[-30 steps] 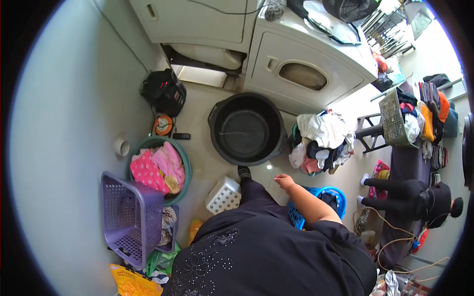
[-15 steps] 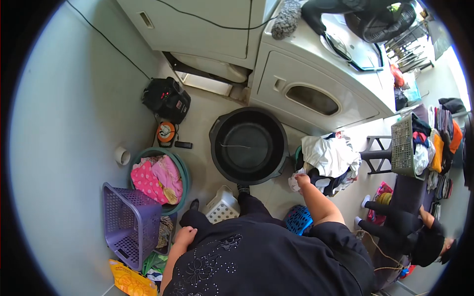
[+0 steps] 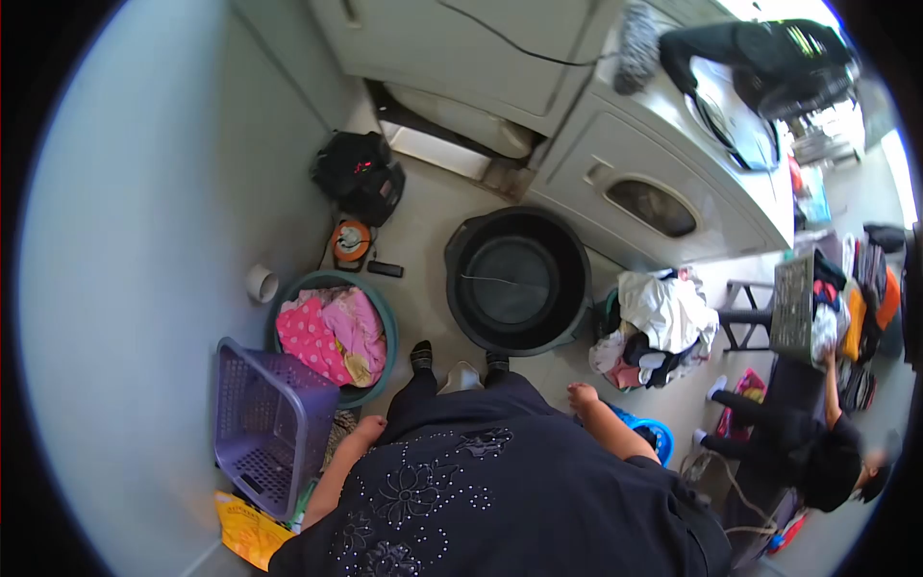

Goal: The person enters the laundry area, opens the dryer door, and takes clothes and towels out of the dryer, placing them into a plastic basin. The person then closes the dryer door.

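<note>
My left hand (image 3: pixel 370 429) hangs beside my body, fingers curled in, near the purple basket (image 3: pixel 260 423) and the green tub of pink cloth (image 3: pixel 385 361). What it holds, if anything, is too small to tell. To the right, my right hand (image 3: pixel 582 395) is half closed above the floor, close to the blue basket (image 3: pixel 654 435); nothing can be made out in it. A large black basin (image 3: pixel 519 279) stands on the floor ahead of my feet, with a thin pale strand inside. Right of it, white and dark clothes (image 3: pixel 663 313) are heaped over a green tub.
White machines (image 3: pixel 663 173) line the far side. A black device (image 3: pixel 358 178) and an orange cable reel (image 3: pixel 351 240) sit by the left wall. Another person (image 3: pixel 817 462) stands at right, one arm reaching to a grey clothes basket (image 3: pixel 793 308).
My right hand has drawn back from the clothes heap. The view has shifted, and both my feet now show side by side. The other person's arm now reaches to the grey basket.
</note>
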`<state>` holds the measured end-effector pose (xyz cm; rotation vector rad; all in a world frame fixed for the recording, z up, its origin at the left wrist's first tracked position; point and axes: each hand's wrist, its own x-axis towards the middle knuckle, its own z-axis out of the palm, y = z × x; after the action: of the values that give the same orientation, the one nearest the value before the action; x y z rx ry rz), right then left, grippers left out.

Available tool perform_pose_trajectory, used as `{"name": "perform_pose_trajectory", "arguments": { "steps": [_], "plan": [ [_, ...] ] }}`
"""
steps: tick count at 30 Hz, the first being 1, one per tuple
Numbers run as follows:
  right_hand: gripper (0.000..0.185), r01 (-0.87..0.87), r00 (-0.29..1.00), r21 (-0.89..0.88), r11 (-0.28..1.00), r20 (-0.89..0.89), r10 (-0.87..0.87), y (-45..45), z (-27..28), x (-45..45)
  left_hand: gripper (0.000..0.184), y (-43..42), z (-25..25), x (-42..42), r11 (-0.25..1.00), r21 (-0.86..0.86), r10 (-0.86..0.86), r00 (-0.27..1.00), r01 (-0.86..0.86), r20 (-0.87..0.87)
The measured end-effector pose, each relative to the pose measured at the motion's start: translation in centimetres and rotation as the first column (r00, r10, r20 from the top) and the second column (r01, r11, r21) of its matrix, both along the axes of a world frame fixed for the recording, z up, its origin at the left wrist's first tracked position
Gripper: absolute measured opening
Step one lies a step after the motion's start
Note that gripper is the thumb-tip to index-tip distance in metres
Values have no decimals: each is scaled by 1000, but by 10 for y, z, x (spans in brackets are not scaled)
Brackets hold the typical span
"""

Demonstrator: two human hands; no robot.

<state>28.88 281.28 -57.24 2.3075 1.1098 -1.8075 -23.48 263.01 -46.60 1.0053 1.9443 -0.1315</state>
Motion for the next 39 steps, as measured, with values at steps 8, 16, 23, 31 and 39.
{"name": "perform_pose_trajectory", "arguments": {
  "steps": [8,16,23,31,39],
  "plan": [
    [30,-324,946,-36,945,-21,324,47,-27,-27,23,-40,-33,-62,968,8,252,966,-252,-61],
    [34,-458,888,-77,886,6,459,138,-48,-91,24,-63,-36,-39,873,-52,486,874,-485,14],
    [37,-459,881,-77,885,90,464,139,-43,-83,24,-100,-41,-74,798,-98,602,782,-594,161],
    [41,-369,901,-66,927,217,375,93,-19,22,25,-84,-74,-15,768,-176,635,692,-616,344],
    [45,-188,917,-78,979,343,203,79,-4,81,25,-113,-90,-3,784,-307,616,620,-539,485]
  ]
}}
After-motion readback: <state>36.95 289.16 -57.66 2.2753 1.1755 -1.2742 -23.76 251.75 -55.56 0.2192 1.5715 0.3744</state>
